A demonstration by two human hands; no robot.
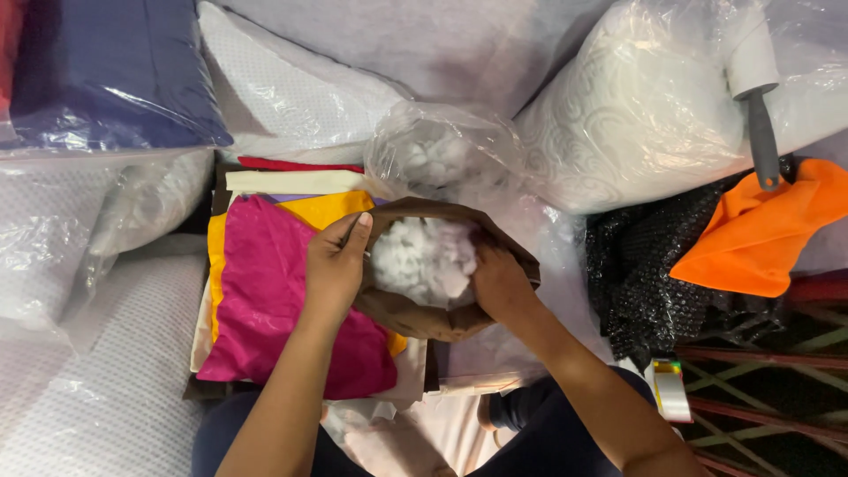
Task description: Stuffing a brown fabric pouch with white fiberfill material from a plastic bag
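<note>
A brown fabric cover point(415, 314) lies open in front of me, with white fluffy stuffing point(424, 256) showing in its mouth. My left hand point(334, 265) grips the cover's left rim and holds it open. My right hand point(496, 281) is at the right rim, its fingers pushed into the white stuffing. Just behind the cover sits a clear plastic bag of the same white stuffing point(437, 155).
A stack of coloured fabric covers, magenta point(265, 300) on top with yellow, cream and red beneath, lies at left. Bagged white pillows point(654, 106) and a blue one point(106, 71) surround me. An orange cloth point(760, 230), black bubble wrap point(645, 265), a lint roller point(758, 79) and tape point(671, 389) are at right.
</note>
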